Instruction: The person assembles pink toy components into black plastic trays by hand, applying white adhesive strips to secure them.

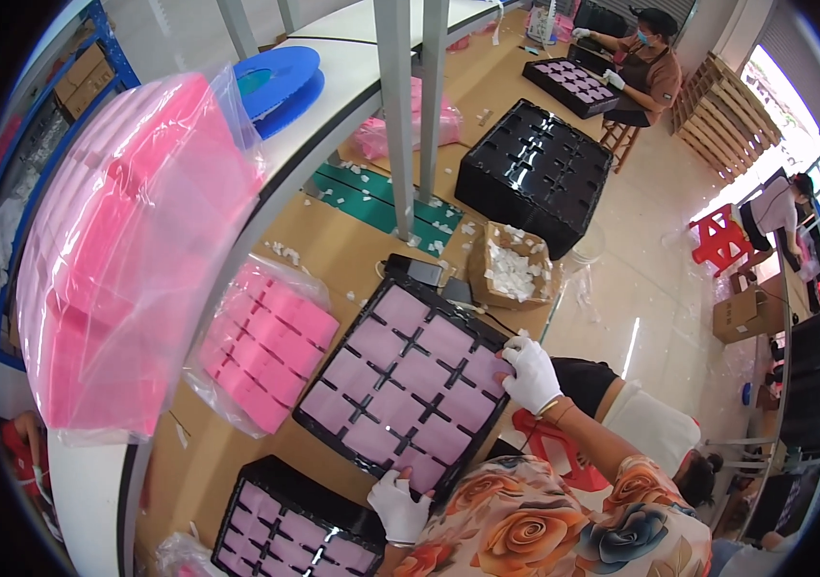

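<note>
A black plastic tray (359,418) lies tilted on the work table in front of me, its compartments filled with light purple foam pads (400,380). Both my hands wear white gloves with bare fingertips. At the tray's near edge, my left hand (400,507) is closed on the rim, thumb on top. My right hand (531,375) grips the rim near the right corner. Left of the tray sits a bagged pack of pink foam blocks (270,346). A second filled black tray (299,529) rests at the lower left, close to my left hand.
Beyond the tray are a phone (415,269), a carton of white scraps (516,274) and stacked black trays (535,168). Metal posts (395,115) rise beside a shelf bearing large bagged pink foam (131,260) and a blue reel (280,87). Farther off, a co-worker (655,72) handles another tray.
</note>
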`<move>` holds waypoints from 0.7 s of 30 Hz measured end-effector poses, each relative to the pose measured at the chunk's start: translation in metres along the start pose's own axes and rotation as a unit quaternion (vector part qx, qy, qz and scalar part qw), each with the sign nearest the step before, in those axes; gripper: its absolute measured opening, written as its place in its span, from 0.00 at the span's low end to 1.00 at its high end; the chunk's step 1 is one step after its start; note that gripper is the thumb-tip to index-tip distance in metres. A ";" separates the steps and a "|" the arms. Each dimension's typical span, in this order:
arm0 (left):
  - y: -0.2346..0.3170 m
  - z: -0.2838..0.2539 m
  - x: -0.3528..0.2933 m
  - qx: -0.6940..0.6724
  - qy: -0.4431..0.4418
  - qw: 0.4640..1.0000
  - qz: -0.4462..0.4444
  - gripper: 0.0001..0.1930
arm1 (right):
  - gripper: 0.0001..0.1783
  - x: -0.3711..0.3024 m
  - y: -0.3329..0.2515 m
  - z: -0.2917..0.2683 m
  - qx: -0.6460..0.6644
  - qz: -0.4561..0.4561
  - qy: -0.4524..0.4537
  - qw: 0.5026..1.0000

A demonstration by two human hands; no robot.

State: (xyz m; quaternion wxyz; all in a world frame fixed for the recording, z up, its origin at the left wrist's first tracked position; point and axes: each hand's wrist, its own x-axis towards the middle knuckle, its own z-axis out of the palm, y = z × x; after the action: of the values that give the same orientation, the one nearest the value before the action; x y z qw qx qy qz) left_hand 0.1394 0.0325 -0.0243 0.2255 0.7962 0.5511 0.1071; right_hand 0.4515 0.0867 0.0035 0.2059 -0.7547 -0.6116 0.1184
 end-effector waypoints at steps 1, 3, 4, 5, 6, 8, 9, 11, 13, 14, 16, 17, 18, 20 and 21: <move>0.002 0.002 -0.002 -0.002 -0.002 1.000 0.010 0.28 | 0.18 -0.004 0.002 0.002 -0.004 0.001 0.000 1.000; 0.000 0.012 -0.003 -0.004 -0.004 1.000 0.013 0.24 | 0.18 -0.009 0.003 0.008 -0.010 0.019 0.023 0.999; -0.001 0.016 -0.002 -0.001 0.000 1.000 0.013 0.23 | 0.16 -0.010 0.004 0.015 -0.006 0.016 0.049 0.999; 0.000 0.018 -0.003 0.002 0.005 1.000 0.012 0.22 | 0.16 -0.011 0.006 0.020 -0.006 0.014 0.051 0.999; 0.003 0.020 -0.003 0.010 0.031 0.999 0.016 0.17 | 0.15 -0.010 0.006 0.022 -0.003 0.035 0.036 0.999; -0.004 0.026 0.000 0.024 0.027 0.999 0.039 0.14 | 0.11 -0.011 0.012 0.032 -0.029 0.054 0.038 0.997; -0.007 0.027 0.001 0.037 0.021 0.997 0.060 0.12 | 0.11 -0.010 0.016 0.036 -0.027 0.051 0.042 0.997; 0.002 0.018 0.004 0.049 0.062 0.995 0.066 0.07 | 0.06 -0.008 0.018 0.038 -0.068 0.018 0.044 0.997; 0.003 0.005 0.007 0.071 0.073 0.993 0.054 0.06 | 0.06 -0.004 0.015 0.031 -0.065 0.017 0.040 0.997; 0.008 -0.003 0.008 0.063 0.088 0.993 0.048 0.05 | 0.05 -0.001 0.011 0.025 -0.064 0.021 0.033 0.997; 0.017 -0.015 0.012 0.065 0.131 0.988 0.048 0.05 | 0.06 0.003 0.006 0.015 -0.007 0.067 0.015 0.998; 0.021 -0.021 0.014 0.065 0.170 0.982 0.053 0.05 | 0.07 0.004 0.004 0.010 0.047 0.118 -0.003 0.992; 0.025 -0.027 0.014 0.050 0.172 0.982 0.054 0.05 | 0.09 0.006 0.004 0.005 0.070 0.118 -0.007 0.991; 0.034 -0.038 0.014 0.048 0.184 0.980 0.060 0.05 | 0.09 0.010 0.011 0.003 0.126 0.103 0.000 0.987; 0.036 -0.039 0.014 0.043 0.193 0.978 0.068 0.05 | 0.09 0.011 0.014 0.003 0.181 0.090 0.008 0.979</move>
State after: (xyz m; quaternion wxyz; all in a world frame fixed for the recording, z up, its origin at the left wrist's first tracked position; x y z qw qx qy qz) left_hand 0.1580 0.0440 0.0265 0.0724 0.8052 0.5330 0.2497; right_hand 0.4652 0.0952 -0.0049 0.3324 -0.7575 -0.5083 0.2392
